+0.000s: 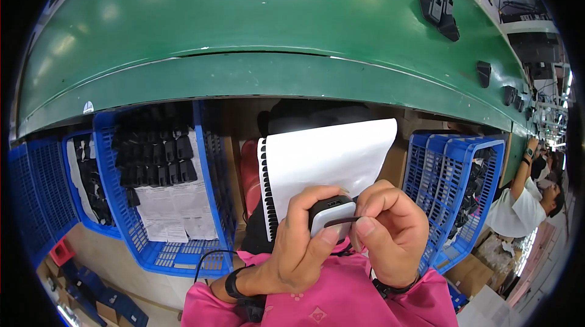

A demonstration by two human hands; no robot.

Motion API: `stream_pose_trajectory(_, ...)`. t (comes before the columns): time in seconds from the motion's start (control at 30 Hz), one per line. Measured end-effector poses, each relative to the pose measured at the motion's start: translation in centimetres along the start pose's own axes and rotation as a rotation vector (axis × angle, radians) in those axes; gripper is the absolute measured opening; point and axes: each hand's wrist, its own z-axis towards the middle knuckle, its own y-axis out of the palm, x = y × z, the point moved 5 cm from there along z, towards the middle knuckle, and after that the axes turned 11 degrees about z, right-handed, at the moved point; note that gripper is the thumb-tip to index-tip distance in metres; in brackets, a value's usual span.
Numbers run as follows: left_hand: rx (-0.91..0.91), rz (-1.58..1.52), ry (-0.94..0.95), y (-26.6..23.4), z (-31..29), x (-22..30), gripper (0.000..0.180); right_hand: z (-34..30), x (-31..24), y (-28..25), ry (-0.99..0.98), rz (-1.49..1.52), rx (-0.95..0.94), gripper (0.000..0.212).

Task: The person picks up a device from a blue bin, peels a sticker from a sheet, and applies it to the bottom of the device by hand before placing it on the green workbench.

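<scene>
And right into the fiddly part, working at a small pale-faced, dark-bodied device point(335, 212), out toward five o'clock from the middle of the view. Holding it snugly in the left hand point(295, 251), closed round the casing, with thumb at the lower edge and fingers hooked over the upper-left side. Pinching, too, with the right hand point(396, 229), nipped shut at thumb and forefinger on a thin dark strip point(342, 221). Joined to the device, or merely laid across its face? Too small to tell. Looks mid-step, then: casing apparently whole, but seemingly unfinished at the strip.

Now, reading the clock from the device. At twelve, just beyond the knuckles, a white sheet point(332, 159) with a black-toothed edge. Between nine and ten, rows of black pieces point(159, 153) on paper point(173, 208) in a blue crate point(164, 260). Over at three, more dark pieces point(475, 187) in a second blue crate point(426, 168). Up at one, a little cluster of black parts point(435, 9) on the green table point(244, 16). Finished or waiting, all those? Impossible to say from here. Left to do, by the look of it: at least this unit.
</scene>
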Motion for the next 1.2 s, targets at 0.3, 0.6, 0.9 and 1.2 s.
stream_pose_trajectory(0.3,0.039,0.01,0.029,-0.35,0.01,0.18,0.04,0.14,0.32,0.2,-0.002,-0.018,0.029,0.009)
stream_pose_trajectory(0.6,0.045,0.038,0.046,-0.41,-0.06,0.31,0.039,0.03,0.34,0.42,-0.008,-0.018,0.043,0.009)
stream_pose_trajectory(0.9,0.036,0.074,0.046,-0.46,-0.14,0.65,0.04,-0.11,0.3,0.51,-0.027,-0.052,0.042,0.009)
stream_pose_trajectory(1.2,0.057,0.068,0.051,-0.47,-0.31,0.38,0.039,0.03,0.57,0.59,-0.03,-0.079,0.061,0.008)
